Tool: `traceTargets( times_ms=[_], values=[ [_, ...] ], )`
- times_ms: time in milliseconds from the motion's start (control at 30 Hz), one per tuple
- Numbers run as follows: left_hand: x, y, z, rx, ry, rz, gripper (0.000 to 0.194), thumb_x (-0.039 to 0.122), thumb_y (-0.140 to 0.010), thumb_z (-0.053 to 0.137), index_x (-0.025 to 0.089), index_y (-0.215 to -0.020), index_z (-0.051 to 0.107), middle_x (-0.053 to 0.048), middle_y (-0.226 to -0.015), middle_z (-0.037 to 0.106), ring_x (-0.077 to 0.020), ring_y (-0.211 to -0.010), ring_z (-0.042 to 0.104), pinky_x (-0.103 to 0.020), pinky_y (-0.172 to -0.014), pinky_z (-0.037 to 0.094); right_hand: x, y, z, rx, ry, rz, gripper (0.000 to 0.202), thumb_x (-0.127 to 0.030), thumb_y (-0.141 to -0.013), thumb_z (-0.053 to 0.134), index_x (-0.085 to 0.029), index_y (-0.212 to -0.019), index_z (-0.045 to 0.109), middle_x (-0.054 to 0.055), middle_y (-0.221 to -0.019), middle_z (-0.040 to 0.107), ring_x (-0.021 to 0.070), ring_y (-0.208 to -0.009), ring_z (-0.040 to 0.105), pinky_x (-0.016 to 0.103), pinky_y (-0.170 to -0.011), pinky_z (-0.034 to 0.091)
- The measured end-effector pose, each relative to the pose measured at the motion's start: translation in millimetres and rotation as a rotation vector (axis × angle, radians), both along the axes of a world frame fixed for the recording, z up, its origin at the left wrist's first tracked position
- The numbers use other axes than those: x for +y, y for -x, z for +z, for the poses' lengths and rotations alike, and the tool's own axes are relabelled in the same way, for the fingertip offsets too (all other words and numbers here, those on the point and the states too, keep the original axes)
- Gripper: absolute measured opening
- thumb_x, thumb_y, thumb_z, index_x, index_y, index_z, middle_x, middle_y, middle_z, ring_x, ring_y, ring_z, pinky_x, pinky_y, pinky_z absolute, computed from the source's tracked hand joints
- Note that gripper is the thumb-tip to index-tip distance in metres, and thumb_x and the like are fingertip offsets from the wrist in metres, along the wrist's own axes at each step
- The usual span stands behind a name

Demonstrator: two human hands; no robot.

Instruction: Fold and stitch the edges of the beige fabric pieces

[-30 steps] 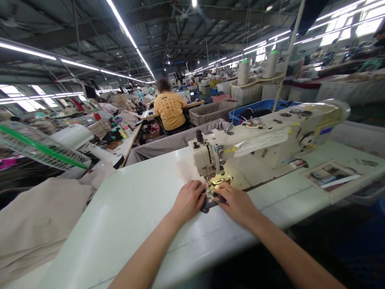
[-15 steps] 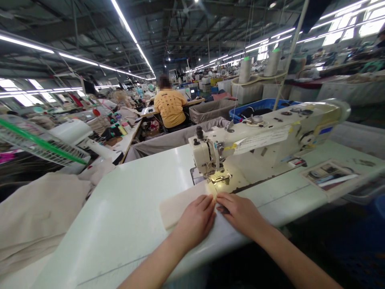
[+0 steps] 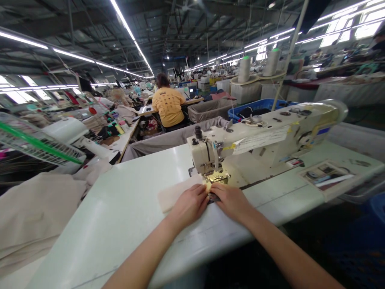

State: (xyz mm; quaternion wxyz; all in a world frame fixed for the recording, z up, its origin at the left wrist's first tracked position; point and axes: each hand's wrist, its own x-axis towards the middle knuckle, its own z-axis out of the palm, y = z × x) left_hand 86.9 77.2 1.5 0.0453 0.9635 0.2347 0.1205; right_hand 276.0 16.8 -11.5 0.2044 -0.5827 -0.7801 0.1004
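Note:
A folded strip of cream fabric (image 3: 172, 196) lies flat on the pale green table (image 3: 135, 192), with its right end at the presser foot of a sewing machine (image 3: 204, 154). My left hand (image 3: 191, 204) rests over the strip, fingers closed on its near edge. Close beside it, my right hand (image 3: 231, 201) pinches the same edge just in front of the foot. Something dark shows beneath the right fingers; its kind is hidden. The machine's lamp lights the needle area, and both sets of fingertips nearly meet there.
A parts tray (image 3: 327, 176) is set into the table at right. Cream cloth (image 3: 39, 208) is heaped at left below a white fan (image 3: 66, 132). Beyond the table are a grey cloth bin (image 3: 162, 138), a blue basket (image 3: 261, 105), thread cones (image 3: 244, 70) and a seated person (image 3: 168, 102).
Both hands have moved forward, toward the machine's needle, and the fabric strip has slid forward with them. The view has shifted slightly.

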Motion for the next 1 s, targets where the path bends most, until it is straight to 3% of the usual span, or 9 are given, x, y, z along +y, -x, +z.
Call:
traceTargets(
  times_ms=[300,600,1000],
  values=[
    [35,-1,5.7,0.002,0.006,-0.017,0.029,0.025,-0.102,0.042,0.018,-0.109,0.069,-0.011,-0.116,0.068,-0.0240,-0.113,0.062,-0.040,-0.104,0.051,8,1,6.4,-0.047,-0.016,-0.026,0.015,-0.025,-0.100,0.056,-0.021,-0.104,0.070,0.006,-0.110,0.070,0.0230,-0.102,0.065,0.032,-0.086,0.050],
    [36,2,-0.9,-0.080,-0.019,-0.013,0.032,0.026,-0.102,0.042,0.016,-0.122,0.064,-0.013,-0.122,0.067,-0.0247,-0.115,0.062,-0.042,-0.103,0.052,-16,5,-7.9,0.090,-0.022,-0.025,0.019,-0.021,-0.098,0.057,-0.021,-0.113,0.068,0.006,-0.124,0.067,0.0223,-0.105,0.066,0.032,-0.089,0.053],
    [34,5,-10.9,-0.152,-0.016,0.028,0.032,0.025,-0.100,0.047,0.019,-0.127,0.062,-0.011,-0.129,0.066,-0.0246,-0.124,0.058,-0.047,-0.111,0.047,-17,7,-14.9,0.046,-0.062,-0.035,0.023,-0.018,-0.097,0.054,-0.021,-0.116,0.067,0.008,-0.130,0.065,0.0237,-0.111,0.065,0.033,-0.090,0.053]
  ],
)
